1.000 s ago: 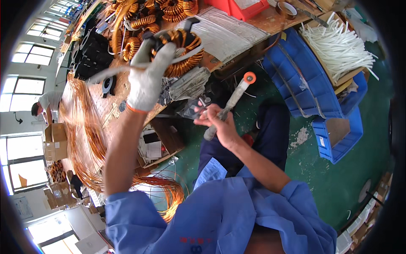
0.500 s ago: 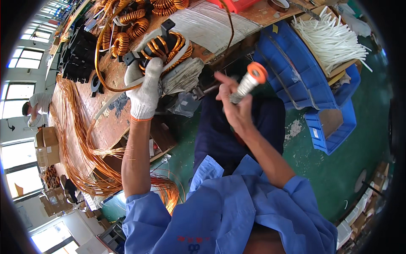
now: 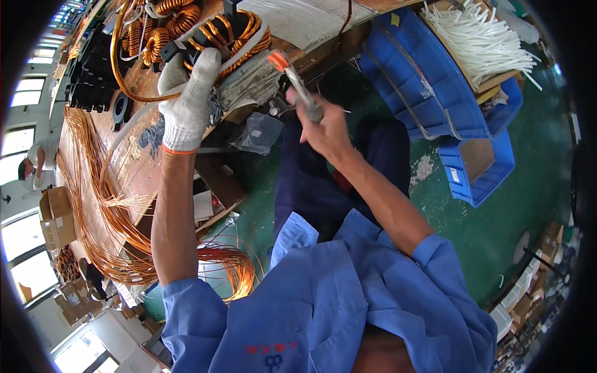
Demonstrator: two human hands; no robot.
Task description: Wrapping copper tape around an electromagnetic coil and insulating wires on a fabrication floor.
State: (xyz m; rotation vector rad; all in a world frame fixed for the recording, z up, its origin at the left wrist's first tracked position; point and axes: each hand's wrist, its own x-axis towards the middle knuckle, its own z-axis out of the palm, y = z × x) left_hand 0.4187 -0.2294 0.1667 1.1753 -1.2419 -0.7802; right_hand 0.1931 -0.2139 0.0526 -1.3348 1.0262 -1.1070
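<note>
Trailing down the left side of the workbench (image 3: 132, 144), a loose bundle of copper wire (image 3: 76, 163) spreads into many fine strands. Stacked black plastic parts (image 3: 93, 81) stand above it, with a flat black ring (image 3: 121, 108) lying beside them. Next come several smaller copper coils (image 3: 181, 22), their bright windings packed close. The gloved left hand (image 3: 188, 105) grips the lower left edge of a toroidal coil (image 3: 249, 30) at the bench's near side, its thumb pointing up along the windings and the glove hiding part of them. Glossy orange-copper turns wrap this coil's dark core; black clips jut from two ends, and a pale strip curves round its lower right side. It sits tilted, its long axis running from lower left to upper right. A worn, whitish block (image 3: 249, 91) lies just below; whether they touch, I cannot tell. Near the coil, an orange-ended hand tool (image 3: 298, 88) slants up and left toward it from the bare right hand (image 3: 328, 128), whose fingers are closed around its grey lower part, slightly blurred. Farther right, well apart, stand a large blue bin (image 3: 398, 71) and a carton of white strips (image 3: 479, 46).
</note>
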